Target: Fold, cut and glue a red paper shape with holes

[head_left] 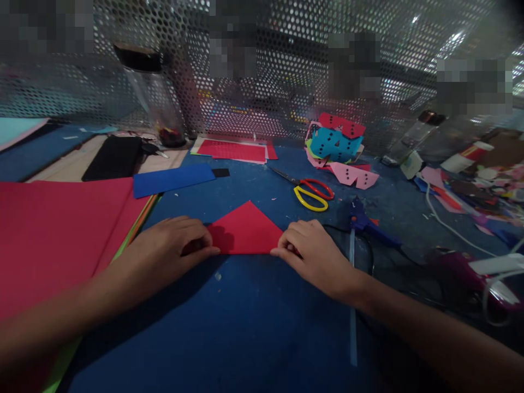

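Btwn L/R fingers (209,251) lies folded red ppr (249,232).

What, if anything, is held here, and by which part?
A red paper triangle: the left hand pinches its left corner, the right hand its right corner.

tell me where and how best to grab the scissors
Likely best by the red and yellow handle loops, from the near right side: the scissors lie flat, with the loops towards the right hand and the blades pointing away left.
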`<action>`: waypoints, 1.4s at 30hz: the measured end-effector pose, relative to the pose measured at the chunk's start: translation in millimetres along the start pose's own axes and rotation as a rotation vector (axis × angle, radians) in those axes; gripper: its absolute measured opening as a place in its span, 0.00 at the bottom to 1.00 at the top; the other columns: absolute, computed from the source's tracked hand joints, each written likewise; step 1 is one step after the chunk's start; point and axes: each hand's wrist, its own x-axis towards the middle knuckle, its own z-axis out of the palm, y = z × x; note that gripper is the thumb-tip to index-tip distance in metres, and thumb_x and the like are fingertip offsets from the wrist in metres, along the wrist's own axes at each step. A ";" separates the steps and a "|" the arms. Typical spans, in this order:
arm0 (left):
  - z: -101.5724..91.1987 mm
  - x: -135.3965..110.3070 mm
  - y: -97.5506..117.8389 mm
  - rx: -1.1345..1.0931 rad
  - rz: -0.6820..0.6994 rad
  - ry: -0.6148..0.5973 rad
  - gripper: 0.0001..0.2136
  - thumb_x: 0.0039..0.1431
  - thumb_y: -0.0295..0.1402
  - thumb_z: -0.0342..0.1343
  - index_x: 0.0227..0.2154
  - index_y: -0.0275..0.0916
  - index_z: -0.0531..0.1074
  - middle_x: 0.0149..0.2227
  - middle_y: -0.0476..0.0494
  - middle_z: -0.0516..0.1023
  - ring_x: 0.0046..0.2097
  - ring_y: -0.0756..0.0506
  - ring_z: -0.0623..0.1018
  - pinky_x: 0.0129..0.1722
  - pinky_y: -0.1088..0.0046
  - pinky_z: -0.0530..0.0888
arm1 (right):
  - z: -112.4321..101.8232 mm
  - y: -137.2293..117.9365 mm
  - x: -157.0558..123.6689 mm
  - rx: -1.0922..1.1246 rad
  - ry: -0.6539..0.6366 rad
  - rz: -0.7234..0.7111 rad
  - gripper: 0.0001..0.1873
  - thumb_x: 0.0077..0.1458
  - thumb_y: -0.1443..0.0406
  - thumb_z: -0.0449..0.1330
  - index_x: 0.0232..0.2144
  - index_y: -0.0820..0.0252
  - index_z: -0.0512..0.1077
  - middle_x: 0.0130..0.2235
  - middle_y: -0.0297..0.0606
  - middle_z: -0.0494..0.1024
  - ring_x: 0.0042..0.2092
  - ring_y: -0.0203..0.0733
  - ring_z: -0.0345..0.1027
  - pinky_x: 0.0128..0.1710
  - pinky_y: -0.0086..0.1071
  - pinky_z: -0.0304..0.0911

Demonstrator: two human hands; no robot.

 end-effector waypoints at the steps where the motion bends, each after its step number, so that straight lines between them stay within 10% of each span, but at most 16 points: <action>1: -0.3 -0.2 -1.4 0.014 -0.005 -0.005 0.12 0.65 0.45 0.55 0.32 0.43 0.75 0.32 0.49 0.78 0.33 0.46 0.77 0.30 0.72 0.69 | 0.0 0.2 -0.1 -0.002 0.001 0.002 0.15 0.66 0.56 0.58 0.31 0.58 0.71 0.34 0.34 0.77 0.37 0.38 0.66 0.40 0.36 0.49; 12: -9.9 3.2 -0.5 0.000 -0.102 -0.136 0.16 0.65 0.48 0.54 0.31 0.42 0.74 0.32 0.46 0.77 0.32 0.46 0.76 0.29 0.72 0.69 | -0.6 3.3 -0.4 -0.019 -0.004 0.018 0.15 0.66 0.56 0.58 0.30 0.58 0.71 0.33 0.33 0.76 0.36 0.38 0.66 0.39 0.36 0.50; 32: -3.7 3.6 1.7 0.036 0.002 0.031 0.11 0.64 0.37 0.55 0.25 0.41 0.70 0.26 0.48 0.76 0.26 0.48 0.74 0.24 0.74 0.63 | 14.2 3.2 -2.3 -0.001 0.123 0.036 0.11 0.60 0.59 0.65 0.29 0.57 0.70 0.32 0.31 0.76 0.35 0.40 0.66 0.37 0.35 0.53; 42: -13.3 7.7 5.3 -0.074 -0.336 -0.220 0.13 0.61 0.45 0.56 0.29 0.40 0.72 0.34 0.45 0.78 0.36 0.44 0.74 0.33 0.69 0.63 | 17.8 6.5 -1.6 0.028 0.100 0.064 0.11 0.61 0.58 0.64 0.29 0.56 0.71 0.33 0.30 0.75 0.36 0.39 0.65 0.39 0.35 0.51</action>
